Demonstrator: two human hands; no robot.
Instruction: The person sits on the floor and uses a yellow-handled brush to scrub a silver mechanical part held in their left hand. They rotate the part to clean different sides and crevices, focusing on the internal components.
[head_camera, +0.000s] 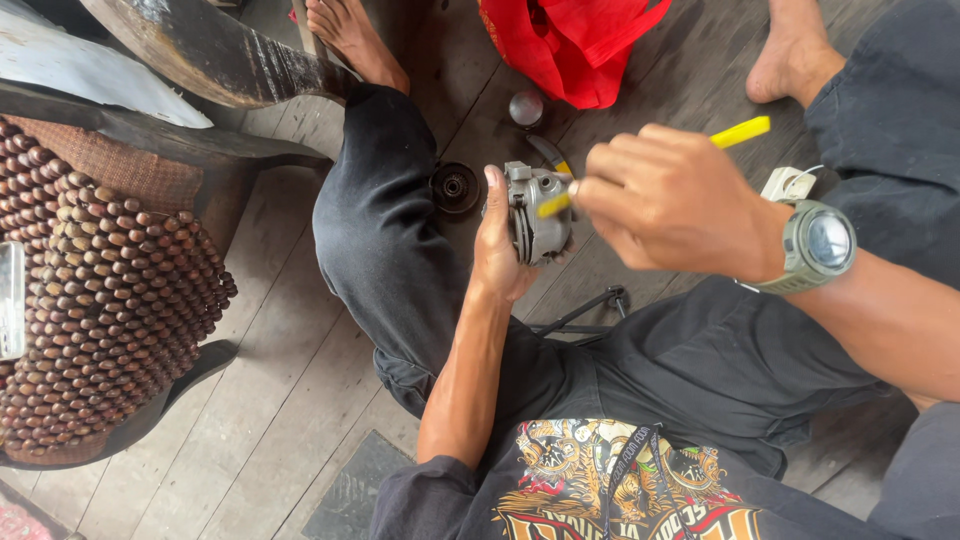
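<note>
Left hand: the left hand (500, 245) holds a grey metal part (537, 212) upright above the floor, between the person's knees; the thumb lies along the part's near side and the other fingers wrap behind it, mostly hidden.
Right hand: the right hand (668, 200) is curled shut around a yellow tool (742, 131); the fingers are pressed together over the handle, whose end sticks out past the knuckles toward the top right.
Tool tip: a yellow tip (553, 204) shows at the left of the right fist and meets the front of the grey part; the hand is slightly blurred, so the exact contact point cannot be told.
Part: ribbed, round-bodied casting with grooves on its left side, tilted a little toward the right hand.
Watch: a green watch (818, 243) sits on the right wrist.
Floor: worn wooden planks (270, 400) carry everything.
Black disc: a round black disc (455, 187) lies on the planks just left of the left hand, beside the left knee.
Ball: a small grey ball (526, 107) lies above the part, touching or nearly touching a red bag (570, 45) near the top edge.
Pliers: yellow-handled pliers (548, 152) lie between the ball and the part.
Chair: a beaded seat (100, 300) fills the left edge.
Rod: a black metal rod (585, 312) lies under the right forearm, on the lap.
</note>
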